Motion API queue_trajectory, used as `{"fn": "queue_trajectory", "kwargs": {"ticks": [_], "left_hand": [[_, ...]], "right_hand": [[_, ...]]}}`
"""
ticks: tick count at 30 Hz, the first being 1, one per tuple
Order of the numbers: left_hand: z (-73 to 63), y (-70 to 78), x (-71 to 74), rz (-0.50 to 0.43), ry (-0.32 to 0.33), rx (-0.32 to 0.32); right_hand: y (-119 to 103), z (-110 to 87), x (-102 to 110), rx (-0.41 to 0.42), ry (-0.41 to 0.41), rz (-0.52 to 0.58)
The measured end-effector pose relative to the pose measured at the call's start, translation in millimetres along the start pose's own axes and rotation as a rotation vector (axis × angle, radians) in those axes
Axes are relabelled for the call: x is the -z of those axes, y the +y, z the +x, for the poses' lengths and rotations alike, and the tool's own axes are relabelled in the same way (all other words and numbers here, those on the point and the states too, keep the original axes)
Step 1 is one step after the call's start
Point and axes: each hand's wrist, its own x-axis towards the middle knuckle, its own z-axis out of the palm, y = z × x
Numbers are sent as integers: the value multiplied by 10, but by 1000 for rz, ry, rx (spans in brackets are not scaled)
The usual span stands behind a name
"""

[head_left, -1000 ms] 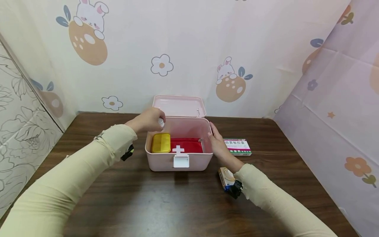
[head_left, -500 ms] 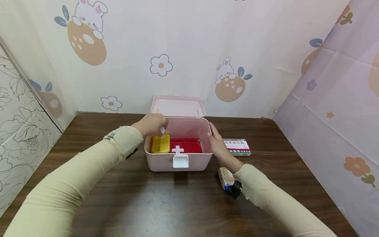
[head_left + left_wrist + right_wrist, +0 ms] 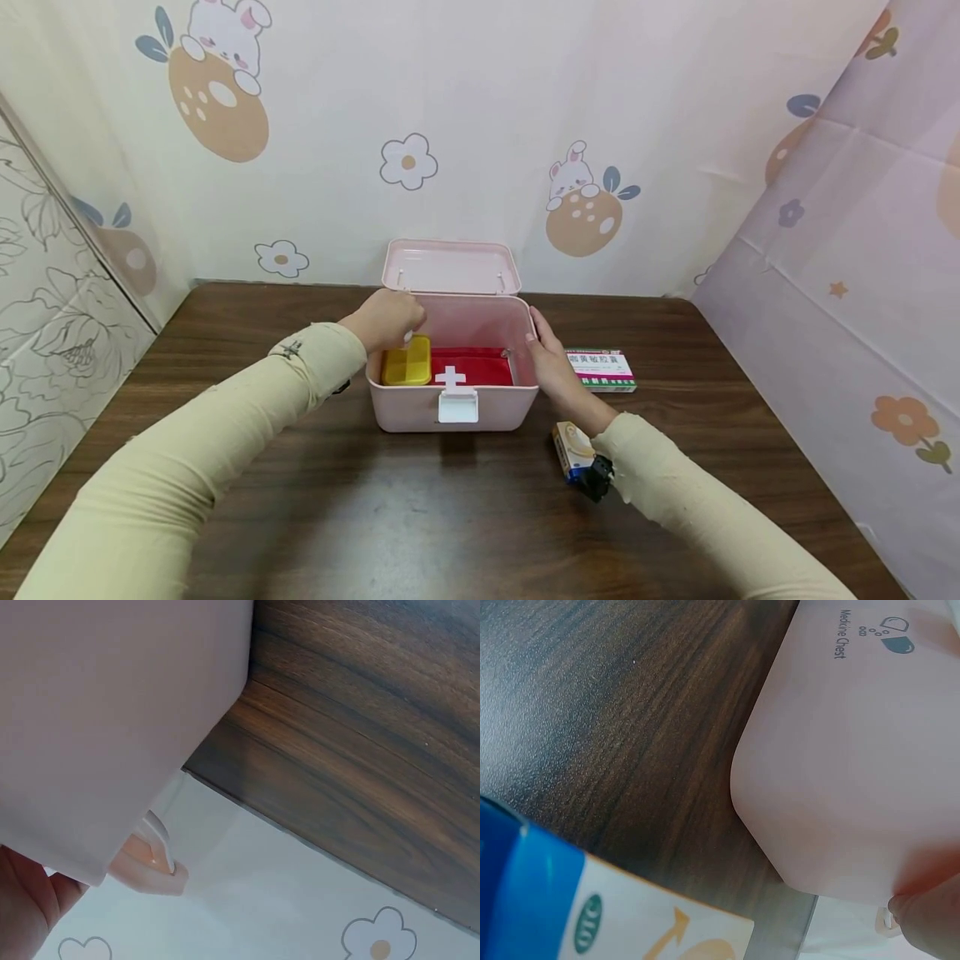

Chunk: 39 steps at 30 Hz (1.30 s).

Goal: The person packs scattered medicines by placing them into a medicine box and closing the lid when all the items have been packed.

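Observation:
A pink medicine chest (image 3: pixel 405 412) stands open on the table, its lid (image 3: pixel 452 268) tipped back. My left hand (image 3: pixel 386 319) reaches over the left wall at the back corner, fingers curled down inside. It pinches a small white bottle (image 3: pixel 407 337), mostly hidden by the fingers. Just in front of that hand, a yellow pill case (image 3: pixel 407 362) sits in the chest's left end. Beside it lies a red pouch (image 3: pixel 480 365). My right hand (image 3: pixel 553 367) grips the chest's right wall, thumb at the rim and fingers along the outside.
A white, pink and green medicine carton (image 3: pixel 602 372) lies right of the chest, partly behind the right hand. A smaller blue and white box (image 3: pixel 572 450) lies nearer, under the right wrist. A patterned curtain (image 3: pixel 480 125) hangs behind the table's back edge.
My left hand has gone down and slightly right into the chest's back left corner with the white bottle, which now shows less. The right hand stays at the wall.

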Motion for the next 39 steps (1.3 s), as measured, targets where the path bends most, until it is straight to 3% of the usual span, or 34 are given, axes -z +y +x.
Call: {"fn": "queue_trajectory", "kwargs": {"ticks": [14, 22, 34, 39], "left_hand": [[7, 43, -28, 213, -46, -7], [17, 62, -56, 396, 7, -42], [12, 103, -24, 451, -44, -26], [-6, 56, -3, 327, -27, -6]], "right_hand": [[1, 3, -6, -3, 8, -10], [-3, 9, -9, -6, 8, -28], [-20, 4, -7, -16, 14, -36], [-18, 2, -8, -13, 12, -17]]}}
